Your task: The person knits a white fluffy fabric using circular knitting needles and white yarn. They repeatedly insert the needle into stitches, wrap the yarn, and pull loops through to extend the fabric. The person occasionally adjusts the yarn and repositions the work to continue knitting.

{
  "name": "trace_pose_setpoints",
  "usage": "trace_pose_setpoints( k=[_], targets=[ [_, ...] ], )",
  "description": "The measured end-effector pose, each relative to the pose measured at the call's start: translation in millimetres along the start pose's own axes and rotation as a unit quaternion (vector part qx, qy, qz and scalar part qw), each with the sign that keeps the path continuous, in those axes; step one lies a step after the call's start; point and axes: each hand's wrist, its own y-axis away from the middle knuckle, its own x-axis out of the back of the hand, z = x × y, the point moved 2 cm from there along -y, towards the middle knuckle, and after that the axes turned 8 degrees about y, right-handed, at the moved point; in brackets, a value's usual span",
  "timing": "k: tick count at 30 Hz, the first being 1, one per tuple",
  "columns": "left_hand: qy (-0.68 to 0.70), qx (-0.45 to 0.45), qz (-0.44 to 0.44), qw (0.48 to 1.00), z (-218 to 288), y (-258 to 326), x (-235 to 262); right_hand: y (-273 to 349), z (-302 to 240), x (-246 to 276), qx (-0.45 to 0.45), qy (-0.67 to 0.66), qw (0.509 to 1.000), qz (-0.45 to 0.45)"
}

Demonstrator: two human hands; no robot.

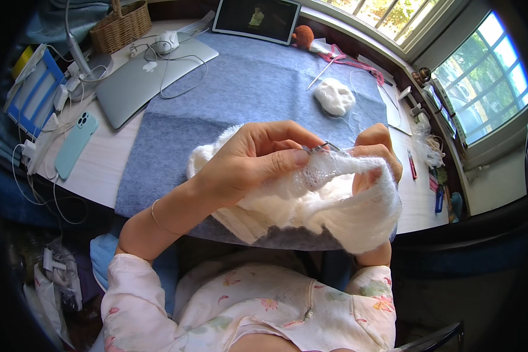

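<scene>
A fluffy white piece of knitting hangs between my hands above the front of the blue cloth, its lower folds drooping over the table edge. My left hand pinches its upper edge between thumb and index finger. Dark metallic knitting needle tips meet at that edge, just right of the left fingertips. My right hand is curled at the other end of the edge, partly behind the fabric. A white ball of yarn lies on the cloth beyond the right hand.
A blue felt cloth covers the table's middle. A silver laptop with a charger cable and a light-blue phone lie left. At the back stands a tablet. A thin pale stick lies near the yarn; a red pen sits right.
</scene>
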Motion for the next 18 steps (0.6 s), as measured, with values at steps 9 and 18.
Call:
trace_pose_setpoints(
  k=[9, 18],
  targets=[
    [-0.009, -0.029, 0.011, 0.999, 0.8, -1.7, -1.2, -1.8, -12.3, 0.8, 0.093, 0.094, 0.991, 0.015],
    [-0.021, -0.037, 0.008, 0.999, 0.4, -0.1, -1.0, -0.2, -8.5, -1.3, 0.095, 0.089, 0.992, 0.003]
  ],
)
